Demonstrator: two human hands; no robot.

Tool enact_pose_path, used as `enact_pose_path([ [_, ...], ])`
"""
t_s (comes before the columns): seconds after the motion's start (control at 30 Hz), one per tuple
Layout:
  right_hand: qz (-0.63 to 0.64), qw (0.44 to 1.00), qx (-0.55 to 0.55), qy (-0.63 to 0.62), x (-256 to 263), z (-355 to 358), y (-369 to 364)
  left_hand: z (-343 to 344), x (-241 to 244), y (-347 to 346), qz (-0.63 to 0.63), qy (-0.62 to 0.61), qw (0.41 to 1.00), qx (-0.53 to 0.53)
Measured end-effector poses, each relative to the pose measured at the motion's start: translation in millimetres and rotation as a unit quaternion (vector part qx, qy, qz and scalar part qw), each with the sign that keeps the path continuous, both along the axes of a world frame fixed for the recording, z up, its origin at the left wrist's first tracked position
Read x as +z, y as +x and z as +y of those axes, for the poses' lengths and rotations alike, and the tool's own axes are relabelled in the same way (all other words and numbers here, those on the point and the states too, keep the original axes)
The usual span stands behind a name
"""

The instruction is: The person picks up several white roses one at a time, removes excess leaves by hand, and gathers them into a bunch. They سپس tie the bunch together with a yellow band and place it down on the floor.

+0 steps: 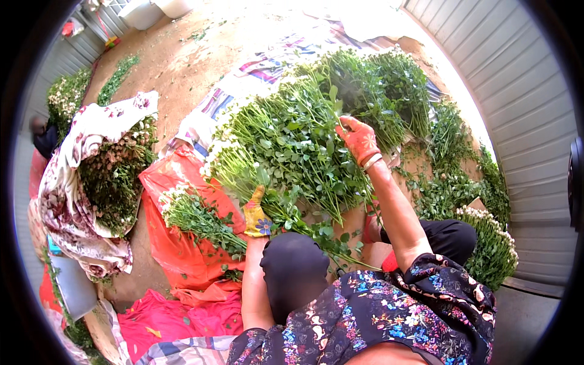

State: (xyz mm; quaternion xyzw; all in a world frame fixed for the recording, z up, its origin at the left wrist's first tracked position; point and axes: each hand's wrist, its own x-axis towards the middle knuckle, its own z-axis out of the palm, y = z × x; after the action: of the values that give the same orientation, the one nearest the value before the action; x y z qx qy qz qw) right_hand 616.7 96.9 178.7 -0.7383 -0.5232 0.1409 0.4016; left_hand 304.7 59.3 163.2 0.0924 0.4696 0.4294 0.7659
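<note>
My left hand (258, 216), in a yellow glove with a blue flower print, is closed around leafy green stems (292, 219) that trail down to the right beside my dark-clad knee. Farther up and right, my right hand (360, 139), in an orange-red glove, pinches a leafy stem (336, 102) between its fingertips. Beneath and beyond both hands spreads a large pile of cut white flowers (296, 141) with long green stems. A smaller white-flowered bunch (200, 219) lies on red plastic sheeting (169, 246) left of my left hand. Fingers behind the foliage are partly hidden.
A floral cloth (64, 196) wraps another flower heap (118, 182) at left; a person in dark clothing (44, 139) is beyond it. Loose greenery (449, 182) and an upright bunch (488, 246) lie near the corrugated metal wall (515, 114). Pink cloth (182, 319) covers the near ground.
</note>
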Motion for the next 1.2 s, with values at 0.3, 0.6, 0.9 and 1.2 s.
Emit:
enact_pose_path([
  [0.3, 0.329, 0.941, 0.044, -0.058, 83, -45, -30, 14, -7, -1, -0.051, 0.052, 0.997, 0.029],
  [0.6, 0.416, 0.884, 0.195, -0.088, 46, -97, -113, 18, -8, -1, -0.213, 0.194, 0.955, -0.064],
  [0.9, 0.327, 0.899, 0.249, -0.151, 5, -91, -132, 18, 8, 3, -0.256, 0.229, 0.933, -0.107],
  [1.2, 0.075, 0.959, 0.24, -0.132, 12, -93, -144, 17, 23, 15, -0.096, 0.082, 0.992, -0.032],
])
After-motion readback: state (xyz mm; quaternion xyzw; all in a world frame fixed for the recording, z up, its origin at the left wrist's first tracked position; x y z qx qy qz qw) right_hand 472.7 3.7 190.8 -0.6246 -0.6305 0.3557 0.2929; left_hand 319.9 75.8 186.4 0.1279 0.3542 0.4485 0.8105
